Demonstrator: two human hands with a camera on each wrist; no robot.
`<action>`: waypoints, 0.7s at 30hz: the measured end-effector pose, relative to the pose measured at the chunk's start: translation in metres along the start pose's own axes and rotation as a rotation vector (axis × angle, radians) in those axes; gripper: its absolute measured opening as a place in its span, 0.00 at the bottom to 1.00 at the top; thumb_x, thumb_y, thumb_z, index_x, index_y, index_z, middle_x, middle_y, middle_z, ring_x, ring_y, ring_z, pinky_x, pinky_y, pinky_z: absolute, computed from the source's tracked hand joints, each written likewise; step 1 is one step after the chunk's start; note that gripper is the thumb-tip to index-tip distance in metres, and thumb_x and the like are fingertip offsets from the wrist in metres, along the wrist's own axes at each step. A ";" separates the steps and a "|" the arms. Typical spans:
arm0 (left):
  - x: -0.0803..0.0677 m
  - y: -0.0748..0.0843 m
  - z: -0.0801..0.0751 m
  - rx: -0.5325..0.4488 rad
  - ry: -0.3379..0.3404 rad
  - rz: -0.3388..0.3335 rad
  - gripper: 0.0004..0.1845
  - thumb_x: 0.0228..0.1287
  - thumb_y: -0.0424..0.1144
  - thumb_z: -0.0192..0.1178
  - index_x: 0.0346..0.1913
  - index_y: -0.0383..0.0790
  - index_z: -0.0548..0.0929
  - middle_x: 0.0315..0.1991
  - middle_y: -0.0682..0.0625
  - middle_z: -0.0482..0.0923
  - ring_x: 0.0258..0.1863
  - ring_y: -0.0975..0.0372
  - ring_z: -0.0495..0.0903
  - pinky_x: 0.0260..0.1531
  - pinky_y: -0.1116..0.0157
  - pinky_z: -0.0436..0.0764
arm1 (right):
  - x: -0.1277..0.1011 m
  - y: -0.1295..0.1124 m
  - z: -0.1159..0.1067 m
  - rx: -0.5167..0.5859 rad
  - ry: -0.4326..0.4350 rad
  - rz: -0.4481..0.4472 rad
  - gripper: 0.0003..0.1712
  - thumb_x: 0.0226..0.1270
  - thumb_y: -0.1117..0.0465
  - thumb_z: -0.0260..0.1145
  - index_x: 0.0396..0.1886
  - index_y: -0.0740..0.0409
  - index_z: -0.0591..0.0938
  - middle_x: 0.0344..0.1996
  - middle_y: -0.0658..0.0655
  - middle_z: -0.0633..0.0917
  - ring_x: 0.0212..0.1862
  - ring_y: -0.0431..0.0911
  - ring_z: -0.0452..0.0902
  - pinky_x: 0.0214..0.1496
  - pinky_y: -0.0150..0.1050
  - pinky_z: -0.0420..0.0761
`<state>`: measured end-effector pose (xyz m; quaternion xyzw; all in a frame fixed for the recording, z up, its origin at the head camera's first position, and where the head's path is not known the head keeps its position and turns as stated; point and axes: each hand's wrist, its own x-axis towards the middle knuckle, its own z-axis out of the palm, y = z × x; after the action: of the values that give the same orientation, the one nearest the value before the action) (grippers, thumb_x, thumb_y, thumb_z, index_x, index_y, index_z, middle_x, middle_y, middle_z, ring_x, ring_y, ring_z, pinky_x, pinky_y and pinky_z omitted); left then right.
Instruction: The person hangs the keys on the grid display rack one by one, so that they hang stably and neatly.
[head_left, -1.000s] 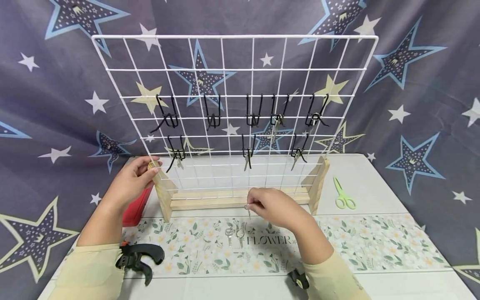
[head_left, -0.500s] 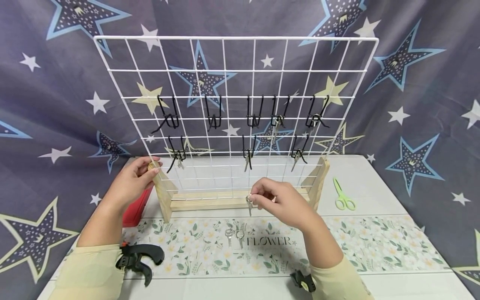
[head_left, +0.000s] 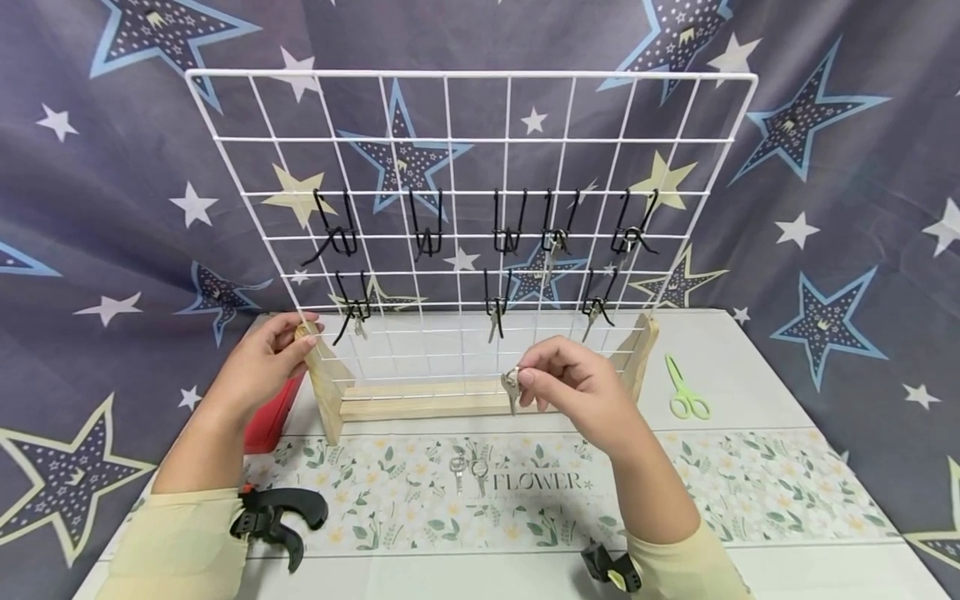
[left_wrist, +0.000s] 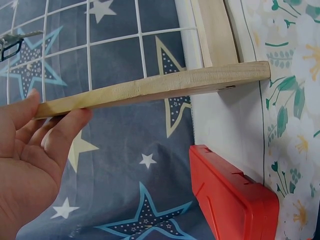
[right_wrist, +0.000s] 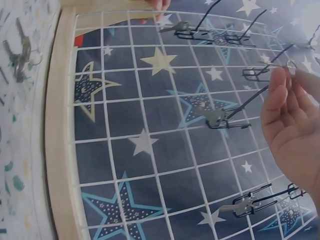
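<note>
A white wire grid stands in a wooden base on the table, with several black hooks clipped to it; some carry keys. My right hand pinches a silver key by its ring, lifted in front of the grid's lower middle. In the right wrist view only the ring shows above the fingers. My left hand grips the top of the base's left wooden upright. Two more keys lie on the flowered mat.
A red box lies left of the base, behind my left hand. Green scissors rest on the table to the right. A flowered mat runs across the front. Black wrist-camera mounts sit at both sleeves. Starry cloth hangs behind.
My right hand has risen and shifted slightly right with the key, from just above the mat up to the grid's lower rows. The left hand has stayed on the upright.
</note>
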<state>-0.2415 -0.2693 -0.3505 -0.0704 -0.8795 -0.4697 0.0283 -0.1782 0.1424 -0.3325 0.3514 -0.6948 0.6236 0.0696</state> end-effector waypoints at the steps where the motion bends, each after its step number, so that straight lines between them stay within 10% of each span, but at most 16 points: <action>1: 0.000 0.000 0.000 -0.002 -0.003 -0.003 0.24 0.77 0.45 0.49 0.70 0.39 0.66 0.64 0.38 0.72 0.56 0.61 0.75 0.44 0.77 0.79 | 0.000 -0.001 0.000 0.019 0.013 -0.007 0.03 0.70 0.71 0.60 0.41 0.65 0.78 0.27 0.59 0.82 0.29 0.43 0.79 0.29 0.34 0.78; 21: 0.002 -0.003 -0.001 -0.006 -0.019 -0.002 0.25 0.78 0.44 0.48 0.71 0.39 0.65 0.65 0.37 0.71 0.60 0.58 0.74 0.45 0.76 0.79 | 0.051 -0.027 0.003 0.446 0.273 -0.013 0.07 0.68 0.73 0.60 0.38 0.61 0.82 0.28 0.56 0.83 0.27 0.45 0.80 0.25 0.33 0.77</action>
<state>-0.2440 -0.2709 -0.3521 -0.0741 -0.8784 -0.4717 0.0192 -0.1994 0.1199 -0.2841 0.2752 -0.5218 0.8027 0.0874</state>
